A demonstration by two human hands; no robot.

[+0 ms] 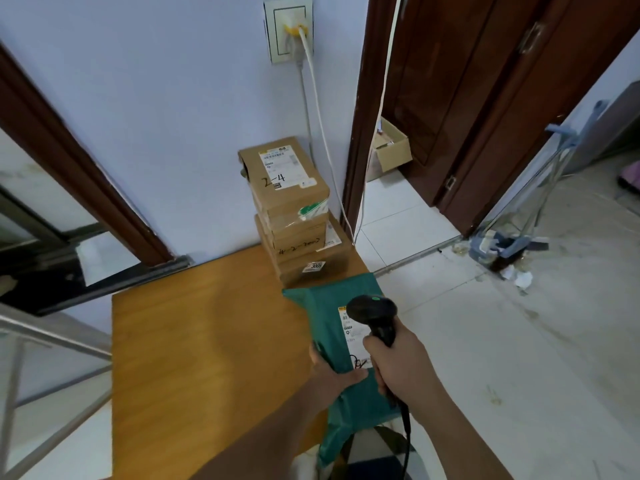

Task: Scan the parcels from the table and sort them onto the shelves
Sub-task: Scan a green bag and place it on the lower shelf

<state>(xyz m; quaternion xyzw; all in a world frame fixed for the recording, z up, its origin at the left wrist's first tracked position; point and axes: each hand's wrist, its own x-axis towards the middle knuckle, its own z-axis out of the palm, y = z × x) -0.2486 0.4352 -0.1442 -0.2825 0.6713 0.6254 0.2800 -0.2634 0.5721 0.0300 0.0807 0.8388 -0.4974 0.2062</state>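
Wooden counter [194,341] with parcels
Stacked cardboard boxes [294,216] stand at its 1 o'clock corner; a green mailer bag [332,327] overhangs the 3 o'clock edge.

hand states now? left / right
Left hand: grips the green parcel at its edge.
Right hand: grips the scanner.

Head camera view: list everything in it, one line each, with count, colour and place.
table: one, orange-brown wood, centre.
cardboard boxes: three, brown, stacked at the table's far corner by the wall.
mailer bag: one, green, white label, at the table's right edge.
barcode scanner: one, black, above the bag's label.
wall socket: one, white, cable plugged in.
open carton: one, brown, on the floor in the doorway.
left hand: grips the bag.
right hand: grips the scanner's handle.
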